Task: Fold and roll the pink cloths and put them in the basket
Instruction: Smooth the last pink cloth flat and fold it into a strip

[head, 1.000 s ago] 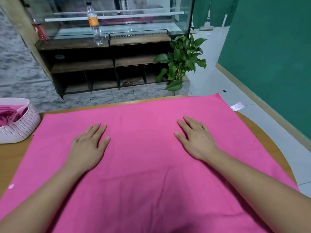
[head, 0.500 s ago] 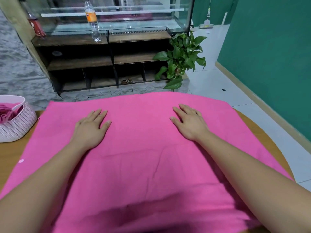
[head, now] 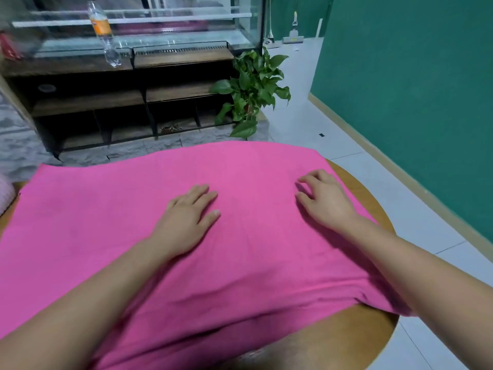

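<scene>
A large pink cloth (head: 112, 231) lies spread flat over the round wooden table (head: 373, 193), its far edge hanging past the table's far side. My left hand (head: 186, 217) presses flat on the cloth near its middle, fingers straight and together. My right hand (head: 324, 201) rests on the cloth near its right edge, fingers slightly bent with the tips on the fabric. Only a sliver of the white basket (head: 6, 192) shows at the left frame edge, beside the cloth's far left corner.
Beyond the table stands a dark wooden shelf unit (head: 120, 102) with a glass case and a plastic bottle (head: 105, 33) on it. A green potted plant (head: 253, 86) stands behind the table's far edge. A green wall (head: 413, 89) and tiled floor lie to the right.
Both hands slid across the cloth, first toward its far edge, then to the right. The view swung right, so the basket has almost left the frame. My right fingers have bent a little.
</scene>
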Demonstrator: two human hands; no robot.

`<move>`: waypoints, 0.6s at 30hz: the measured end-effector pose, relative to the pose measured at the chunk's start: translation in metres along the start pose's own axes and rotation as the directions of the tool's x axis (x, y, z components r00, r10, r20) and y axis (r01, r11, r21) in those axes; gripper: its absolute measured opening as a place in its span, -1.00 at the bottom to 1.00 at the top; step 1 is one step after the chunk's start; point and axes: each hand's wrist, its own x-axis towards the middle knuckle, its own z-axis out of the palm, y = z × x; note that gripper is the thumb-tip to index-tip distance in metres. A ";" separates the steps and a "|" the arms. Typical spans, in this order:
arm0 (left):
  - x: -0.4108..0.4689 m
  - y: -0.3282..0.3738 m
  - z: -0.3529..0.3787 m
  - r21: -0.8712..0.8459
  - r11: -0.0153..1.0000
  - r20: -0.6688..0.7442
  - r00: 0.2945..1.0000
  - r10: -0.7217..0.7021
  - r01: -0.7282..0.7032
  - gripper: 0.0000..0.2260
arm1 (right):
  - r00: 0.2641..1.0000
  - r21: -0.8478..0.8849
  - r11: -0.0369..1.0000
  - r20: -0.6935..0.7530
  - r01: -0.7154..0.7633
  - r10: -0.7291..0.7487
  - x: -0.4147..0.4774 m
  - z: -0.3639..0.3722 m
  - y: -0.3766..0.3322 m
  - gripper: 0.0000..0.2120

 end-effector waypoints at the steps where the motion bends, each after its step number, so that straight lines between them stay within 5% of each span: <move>1: 0.003 0.015 0.005 -0.009 0.999 0.008 0.999 0.031 -0.031 -0.31 | 0.999 -0.012 0.999 -0.016 -0.037 0.036 -0.012 -0.007 0.014 -0.62; 6: 0.015 0.082 0.027 -0.056 0.990 0.035 0.991 0.128 -0.126 -0.29 | 0.962 0.072 0.960 -0.010 -0.272 0.274 -0.065 -0.040 0.077 -0.59; 10: 0.018 0.121 0.044 -0.046 0.984 0.057 0.983 0.177 -0.175 -0.33 | 0.916 0.228 0.891 0.011 -0.393 0.401 -0.110 -0.066 0.105 -0.79; 18: 0.012 0.160 0.065 -0.044 0.971 0.027 0.972 0.235 -0.234 -0.40 | 0.893 0.496 0.755 0.109 -0.429 0.436 -0.182 -0.071 0.106 -0.96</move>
